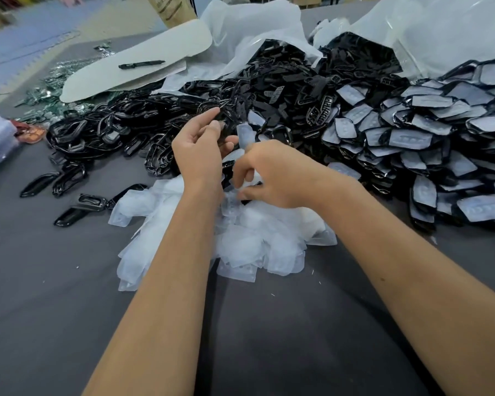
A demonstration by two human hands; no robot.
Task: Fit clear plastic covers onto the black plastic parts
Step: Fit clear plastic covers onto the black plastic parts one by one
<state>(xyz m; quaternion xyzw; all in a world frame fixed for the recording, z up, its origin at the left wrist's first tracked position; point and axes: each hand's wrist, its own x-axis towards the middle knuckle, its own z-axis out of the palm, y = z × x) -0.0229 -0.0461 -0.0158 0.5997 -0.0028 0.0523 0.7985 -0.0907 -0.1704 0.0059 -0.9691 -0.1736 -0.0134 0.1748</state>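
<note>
My left hand (196, 147) is raised over the table and grips a black plastic part (223, 121) between thumb and fingers; most of the part is hidden by the fingers. My right hand (272, 174) sits just right of it, fingers curled, pinching a clear plastic cover (229, 202) at the top of the pile of clear covers (240, 241). Another clear cover (245, 134) stands upright between the two hands. A heap of bare black parts (132, 132) lies behind the hands.
A large pile of covered black parts (429, 144) fills the right side. White plastic bags (255, 27) spill black parts at the back. A pale board (132, 67) with a black knife (141, 64) lies back left. Loose black parts (69, 178) dot the grey table (55, 310).
</note>
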